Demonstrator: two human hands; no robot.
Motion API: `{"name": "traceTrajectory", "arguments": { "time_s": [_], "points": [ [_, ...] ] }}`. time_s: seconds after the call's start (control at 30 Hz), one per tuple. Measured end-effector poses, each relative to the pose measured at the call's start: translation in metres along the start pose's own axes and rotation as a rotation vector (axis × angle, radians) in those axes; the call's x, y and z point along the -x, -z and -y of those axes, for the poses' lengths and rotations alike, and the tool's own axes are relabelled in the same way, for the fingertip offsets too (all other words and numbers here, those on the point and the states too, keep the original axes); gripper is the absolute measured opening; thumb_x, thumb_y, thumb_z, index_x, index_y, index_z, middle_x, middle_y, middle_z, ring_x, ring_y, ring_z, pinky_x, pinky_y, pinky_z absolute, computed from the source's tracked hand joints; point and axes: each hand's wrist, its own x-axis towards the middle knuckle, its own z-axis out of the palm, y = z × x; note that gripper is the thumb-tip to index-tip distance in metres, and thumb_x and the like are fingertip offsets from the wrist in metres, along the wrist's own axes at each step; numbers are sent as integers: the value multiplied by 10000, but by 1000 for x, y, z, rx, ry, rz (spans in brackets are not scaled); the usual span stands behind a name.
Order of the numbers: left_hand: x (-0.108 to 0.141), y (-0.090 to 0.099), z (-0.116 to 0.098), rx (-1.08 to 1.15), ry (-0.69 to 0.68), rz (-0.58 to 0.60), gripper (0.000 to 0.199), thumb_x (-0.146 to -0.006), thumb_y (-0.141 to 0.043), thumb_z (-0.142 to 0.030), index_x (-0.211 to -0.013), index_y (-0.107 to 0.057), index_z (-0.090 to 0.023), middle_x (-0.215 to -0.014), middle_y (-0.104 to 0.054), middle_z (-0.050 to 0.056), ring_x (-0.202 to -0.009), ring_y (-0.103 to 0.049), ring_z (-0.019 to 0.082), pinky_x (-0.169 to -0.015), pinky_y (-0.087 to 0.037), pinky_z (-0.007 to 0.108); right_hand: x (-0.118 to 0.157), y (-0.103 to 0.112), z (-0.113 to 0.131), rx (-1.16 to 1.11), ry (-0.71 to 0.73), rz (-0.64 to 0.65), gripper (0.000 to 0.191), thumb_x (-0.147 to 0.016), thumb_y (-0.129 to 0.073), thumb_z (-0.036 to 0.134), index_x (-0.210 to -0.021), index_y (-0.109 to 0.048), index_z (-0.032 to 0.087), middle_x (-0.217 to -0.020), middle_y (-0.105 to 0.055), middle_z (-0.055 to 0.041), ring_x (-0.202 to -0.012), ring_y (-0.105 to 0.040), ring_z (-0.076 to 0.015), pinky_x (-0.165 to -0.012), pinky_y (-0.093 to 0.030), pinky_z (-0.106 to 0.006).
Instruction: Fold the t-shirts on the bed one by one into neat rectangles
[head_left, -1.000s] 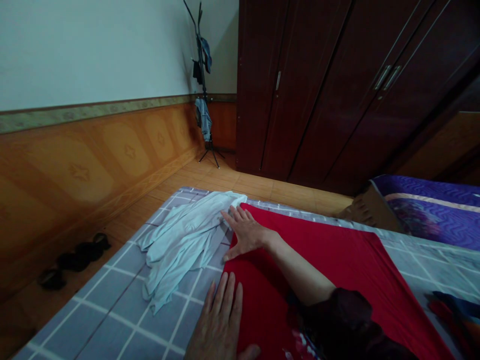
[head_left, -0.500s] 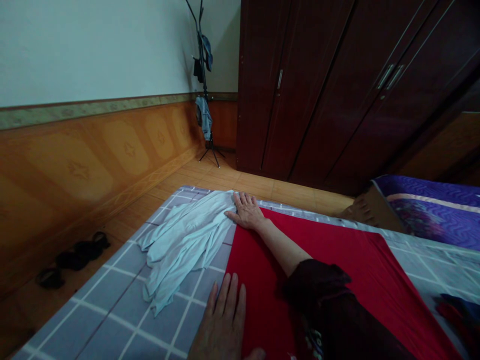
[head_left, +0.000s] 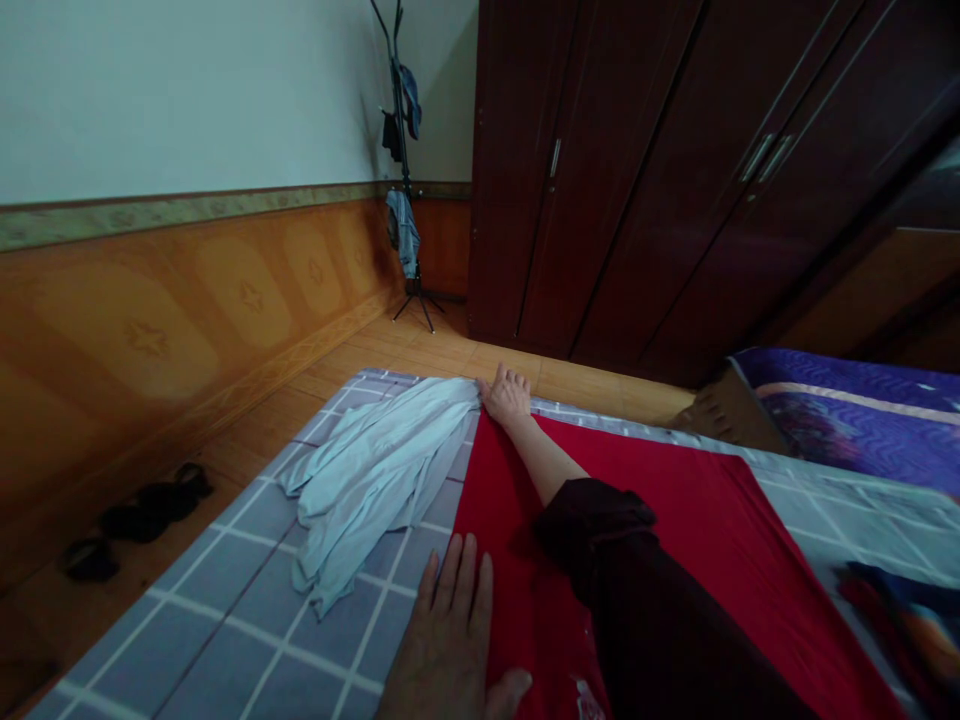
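Note:
A smooth red garment (head_left: pixel 660 500) lies spread on a bed with a grey-blue checked sheet (head_left: pixel 247 610). A crumpled pale blue cloth (head_left: pixel 375 460) lies along its left side. My left hand (head_left: pixel 454 620) rests flat at the garment's near left edge, fingers stretched out. Farther off, my right hand (head_left: pixel 507 395) is at the garment's far left corner, where the pale cloth ends. Its fingers curl down and their tips are hidden, so which cloth they hold does not show. A small whitish print (head_left: pixel 589 700) appears on the garment near the bottom.
Dark folded cloth (head_left: pixel 900 600) lies on the bed at the right. A coat rack (head_left: pixel 405 170) stands in the corner beside a dark red wardrobe (head_left: pixel 600 180). Black sandals (head_left: pixel 142 515) are on the floor at the left. A purple patterned mattress (head_left: pixel 862 410) is at the far right.
My right hand has moved from lying spread over the pale cloth's end to the far corner, its fingers now curled. The pale cloth has shifted slightly. My left hand stays flat.

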Motion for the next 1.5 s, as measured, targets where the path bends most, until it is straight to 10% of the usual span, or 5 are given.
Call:
{"name": "traceTrajectory", "arguments": {
  "time_s": [0.3, 0.5, 0.7, 0.9, 1.5],
  "points": [
    [4, -1, -5, -8, 32, -100, 737, -865, -438, -548, -1405, -344, -56, -1476, -288, 215, -1372, -242, 345, -1069, -242, 493, 140, 52, 6, -42, 466, 106, 631, -904, -388, 577, -1383, -385, 166, -1481, -313, -128, -1354, -260, -262, -1103, -202, -409],
    [3, 14, -11, 24, -19, -95, 726, -894, -415, -527, -1455, -243, -99, -1465, -321, 192, -1360, -279, 336, -1046, -296, 519, 241, 91, -70, -116, 505, 249, 700, -911, -351, 596, -1420, -332, 117, -1497, -255, -176, -1383, -198, -291, -1118, -179, -468],
    [-31, 75, -109, 396, -551, 161, 727, -910, -323, -602, -1476, -168, -172, -1497, -290, 78, -1390, -235, 214, -1125, -241, 394, 273, 122, -164, -47, 187, 175, 672, -916, -380, 535, -1421, -326, 95, -1484, -268, -198, -1381, -221, -282, -1094, -252, -489],
    [-70, 72, -206, 666, -788, 336, 755, -897, -251, -652, -1437, -289, -126, -1476, -337, 116, -1394, -220, 236, -1151, -149, 425, 320, 114, -200, -5, 95, 162, 692, -908, -382, 554, -1439, -307, 117, -1503, -241, -157, -1402, -138, -269, -1120, -207, -471],
    [-69, -6, -233, 486, -833, 174, 436, -996, -243, -292, -1416, -310, -202, -1438, -382, 99, -1318, -373, 290, -1034, -356, 508, 213, 72, -268, 87, -194, 115, 865, -874, -198, 703, -1461, -222, 69, -1525, -156, -174, -1409, -79, -282, -1118, -148, -425]
  ]
}}
